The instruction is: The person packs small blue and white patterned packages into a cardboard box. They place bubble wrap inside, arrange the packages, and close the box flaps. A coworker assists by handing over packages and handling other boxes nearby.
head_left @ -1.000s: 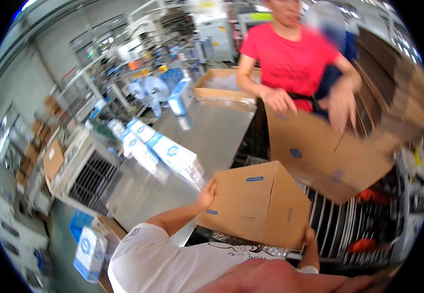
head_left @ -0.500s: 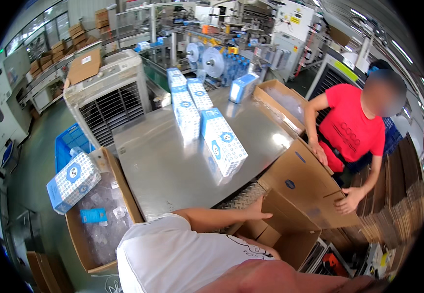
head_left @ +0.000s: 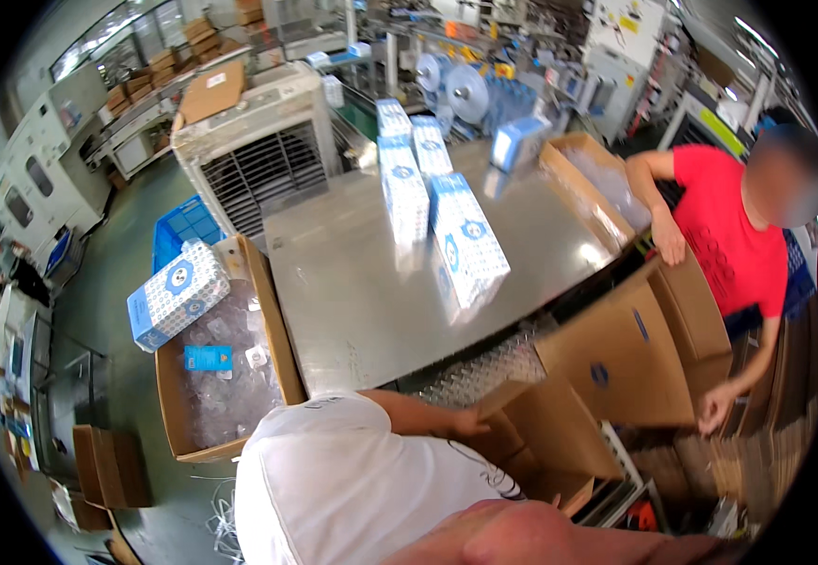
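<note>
Left grip on brown carton flap

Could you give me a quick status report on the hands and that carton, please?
Left hand on the flap of the open cardboard carton. Right hand not in view. Co-worker handling a neighbouring carton close alongside.

Left hand: only partly seen at lower centre, fingers tucked behind the flap of the open cardboard box; grip cannot be told. Right hand: hidden, out of view below the white sleeve and shoulder. Box interior mostly hidden by its flaps. Co-worker at right: face blurred, lower body behind a second cardboard box. Far machinery along the top edge too small to make out.
</note>
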{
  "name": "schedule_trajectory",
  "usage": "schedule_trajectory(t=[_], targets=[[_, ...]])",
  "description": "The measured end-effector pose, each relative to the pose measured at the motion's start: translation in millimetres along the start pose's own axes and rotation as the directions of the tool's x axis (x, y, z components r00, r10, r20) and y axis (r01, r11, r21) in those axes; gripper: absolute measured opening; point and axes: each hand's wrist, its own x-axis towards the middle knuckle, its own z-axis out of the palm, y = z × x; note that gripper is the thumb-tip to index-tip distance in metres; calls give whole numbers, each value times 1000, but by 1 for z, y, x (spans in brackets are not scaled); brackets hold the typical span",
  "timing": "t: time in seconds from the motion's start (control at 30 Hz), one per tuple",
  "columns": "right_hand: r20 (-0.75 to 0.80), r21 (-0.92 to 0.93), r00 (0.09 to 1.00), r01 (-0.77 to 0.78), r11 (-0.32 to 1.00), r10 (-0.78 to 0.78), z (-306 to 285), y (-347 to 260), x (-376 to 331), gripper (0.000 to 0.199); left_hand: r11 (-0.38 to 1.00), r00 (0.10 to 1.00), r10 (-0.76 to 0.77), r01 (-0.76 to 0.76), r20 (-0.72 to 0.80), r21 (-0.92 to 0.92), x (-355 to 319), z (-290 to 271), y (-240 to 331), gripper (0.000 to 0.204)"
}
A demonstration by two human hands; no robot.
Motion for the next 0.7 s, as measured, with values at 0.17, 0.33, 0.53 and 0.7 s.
schedule_trajectory(t=[0.17, 0.33, 0.53, 0.7], targets=[[167, 72, 979, 107, 992, -118, 19, -157, 13, 87, 924, 938, -132, 0, 320, 381, 64, -152, 30, 39], [456, -356, 834, -149, 923, 311, 56, -170, 26, 109, 925, 926, 112, 36, -362, 378, 113, -348, 32, 33], [614, 131, 731, 278, 952, -298, 74, -325, 166, 44, 892, 814, -131, 346, -566, 290, 146, -441, -87, 56], [274, 331, 785, 465, 821, -556, 181, -511, 261, 57, 937, 955, -67, 160, -289, 310, 66, -400, -35, 65]])
